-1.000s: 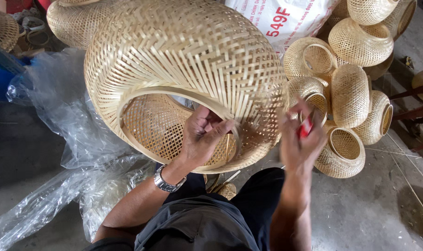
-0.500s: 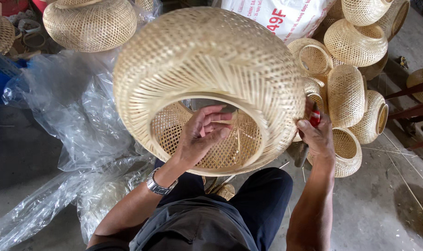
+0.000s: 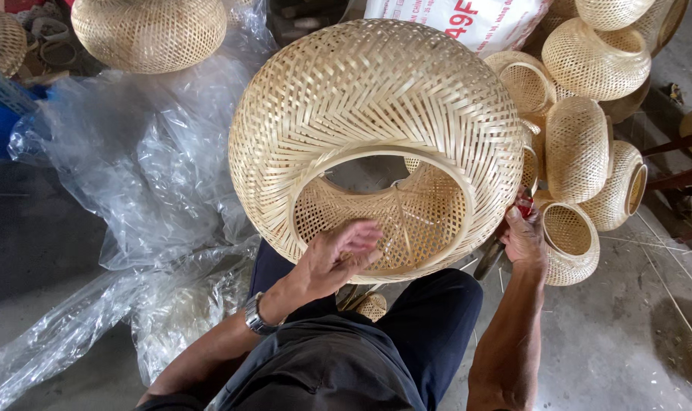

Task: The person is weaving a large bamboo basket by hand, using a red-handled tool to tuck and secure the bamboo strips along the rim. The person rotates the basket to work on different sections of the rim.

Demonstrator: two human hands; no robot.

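Left hand [image 3: 338, 255] fingers curled on woven bamboo lampshade [image 3: 376, 114] rim | right hand [image 3: 524, 236] steadies its side, fingers clamped on small red object [image 3: 524, 207] | clear plastic sheeting [image 3: 133, 167] on floor.

Setting identified as a craft workshop for woven bamboo goods. A bare concrete floor [image 3: 627, 335] is seen, littered with thin bamboo slivers [image 3: 665, 281]. Many finished small woven shades [image 3: 589, 144] are heaped together at the right, and another round one [image 3: 148, 30] is set at upper left. Crumpled clear plastic sheeting [image 3: 133, 175] is spread over the left side, and a white printed sack [image 3: 460, 19] is seen at the top.
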